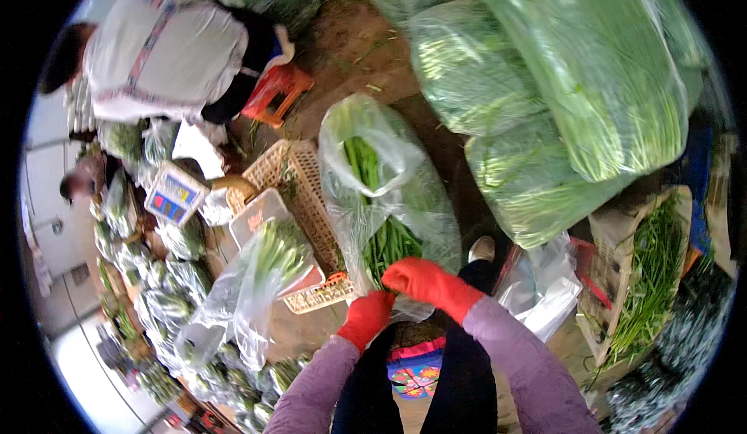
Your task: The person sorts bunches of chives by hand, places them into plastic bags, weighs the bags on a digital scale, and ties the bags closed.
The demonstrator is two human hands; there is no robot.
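Both of my hands wear red gloves and meet at the near end of a long clear plastic bag. Leafy green stalks fill its middle and show through an opening. My left hand is closed around the bag's gathered near edge. Just right of it, my right hand has its fingers curled at the same edge, over the ends of the stalks. Its fingertips are partly hidden, so the exact pinch is hard to see.
Large bags of greens are piled at upper right. A wicker-patterned plastic basket and a bagged bunch lie left. White plastic bags and a crate of loose greens are right. Another person sits near a red stool.
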